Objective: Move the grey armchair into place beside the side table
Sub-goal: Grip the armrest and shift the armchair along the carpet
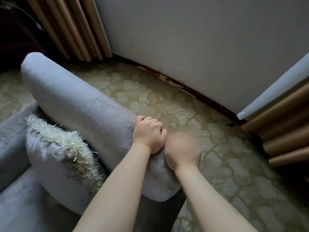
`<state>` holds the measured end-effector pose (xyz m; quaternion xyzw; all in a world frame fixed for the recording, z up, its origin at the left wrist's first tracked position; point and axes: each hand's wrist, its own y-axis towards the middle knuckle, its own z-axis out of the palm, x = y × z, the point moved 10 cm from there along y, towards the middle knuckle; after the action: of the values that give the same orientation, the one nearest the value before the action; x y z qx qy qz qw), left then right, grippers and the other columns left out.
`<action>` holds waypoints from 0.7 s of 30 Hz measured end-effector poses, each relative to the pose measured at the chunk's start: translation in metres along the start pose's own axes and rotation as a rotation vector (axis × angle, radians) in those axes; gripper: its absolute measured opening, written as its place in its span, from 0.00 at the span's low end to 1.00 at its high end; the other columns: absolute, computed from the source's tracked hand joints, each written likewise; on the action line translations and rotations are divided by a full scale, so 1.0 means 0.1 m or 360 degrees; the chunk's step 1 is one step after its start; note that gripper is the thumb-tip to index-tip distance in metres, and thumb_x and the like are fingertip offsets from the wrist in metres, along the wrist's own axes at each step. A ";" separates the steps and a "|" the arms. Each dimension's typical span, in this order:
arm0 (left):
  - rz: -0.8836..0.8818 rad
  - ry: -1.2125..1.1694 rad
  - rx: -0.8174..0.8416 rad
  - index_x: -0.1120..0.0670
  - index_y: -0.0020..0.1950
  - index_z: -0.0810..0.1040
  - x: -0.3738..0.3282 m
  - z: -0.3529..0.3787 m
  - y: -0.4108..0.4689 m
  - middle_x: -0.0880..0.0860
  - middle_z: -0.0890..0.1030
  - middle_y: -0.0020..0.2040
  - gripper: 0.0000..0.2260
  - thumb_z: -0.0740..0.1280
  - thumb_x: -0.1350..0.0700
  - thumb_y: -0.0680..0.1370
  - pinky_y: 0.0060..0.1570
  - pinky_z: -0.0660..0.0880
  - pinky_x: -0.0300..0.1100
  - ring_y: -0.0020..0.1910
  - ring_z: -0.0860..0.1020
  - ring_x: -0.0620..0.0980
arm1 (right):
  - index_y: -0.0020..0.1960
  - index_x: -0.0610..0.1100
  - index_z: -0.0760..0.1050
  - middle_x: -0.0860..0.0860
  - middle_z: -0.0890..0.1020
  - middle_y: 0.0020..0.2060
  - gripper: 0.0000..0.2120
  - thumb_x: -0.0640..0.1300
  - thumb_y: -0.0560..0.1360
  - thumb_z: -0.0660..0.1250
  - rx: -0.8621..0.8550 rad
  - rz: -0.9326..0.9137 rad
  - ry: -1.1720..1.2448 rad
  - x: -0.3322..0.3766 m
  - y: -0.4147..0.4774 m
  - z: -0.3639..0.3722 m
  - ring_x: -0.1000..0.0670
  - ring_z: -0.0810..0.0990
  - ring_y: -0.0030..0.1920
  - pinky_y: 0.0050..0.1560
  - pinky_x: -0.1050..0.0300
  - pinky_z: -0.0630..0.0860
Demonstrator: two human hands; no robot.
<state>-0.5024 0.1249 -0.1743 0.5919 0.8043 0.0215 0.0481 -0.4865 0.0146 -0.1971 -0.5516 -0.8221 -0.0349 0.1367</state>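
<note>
Soft grey cloth covers the armchair (75, 101); it fills the left and bottom of the view, and its long round arm runs from far away down to the person. Both bare hands are on the near end of that arm, touching each other. The left hand (148, 133) sits on top of the arm with its fingers curled tight over the cloth, so it grips the armchair; the right hand (183, 152) is against the outer side of the arm, but it is blurry, so I cannot tell if it grips or only pushes.

A grey cushion (55, 156) with a fluffy white fringe (66, 141) leans inside the armchair, against the arm. The armchair stands on a pale carpet (217, 148) with a flower pattern. Past the armchair is a light wall (200, 39) with a dark strip (184, 87) along its bottom edge; tan curtains (71, 27) hang beyond the far end of the arm, and more curtains (287, 128) hang well to the right of the armchair. Something dark (16, 39) stands behind the armchair's far end; I cannot tell what it is.
</note>
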 end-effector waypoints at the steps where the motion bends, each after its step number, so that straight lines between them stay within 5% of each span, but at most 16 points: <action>1: 0.0007 -0.0003 -0.0031 0.53 0.34 0.77 0.00 -0.01 0.00 0.50 0.81 0.39 0.22 0.46 0.46 0.71 0.52 0.60 0.47 0.44 0.75 0.51 | 0.50 0.44 0.72 0.45 0.78 0.49 0.18 0.54 0.77 0.50 0.0013 -0.0007 0.0004 0.00 0.01 0.02 0.40 0.78 0.49 0.42 0.51 0.69; 15: 0.0011 -0.0002 -0.0049 0.51 0.35 0.75 -0.01 0.00 0.02 0.48 0.81 0.40 0.23 0.41 0.45 0.69 0.53 0.58 0.45 0.45 0.75 0.49 | 0.50 0.43 0.74 0.44 0.80 0.49 0.21 0.55 0.78 0.49 0.0043 -0.0103 0.0065 0.03 0.03 0.01 0.40 0.78 0.49 0.45 0.50 0.70; 21: 0.0007 0.0038 0.0038 0.52 0.38 0.78 -0.01 0.04 0.08 0.50 0.81 0.44 0.20 0.49 0.46 0.70 0.50 0.59 0.47 0.49 0.75 0.50 | 0.51 0.42 0.76 0.42 0.80 0.50 0.22 0.52 0.78 0.47 0.0014 -0.0123 0.0158 0.08 0.09 -0.02 0.39 0.78 0.50 0.42 0.51 0.66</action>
<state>-0.4939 0.1265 -0.1777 0.5938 0.8038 0.0190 0.0314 -0.4806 0.0246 -0.1935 -0.5165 -0.8351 -0.0639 0.1783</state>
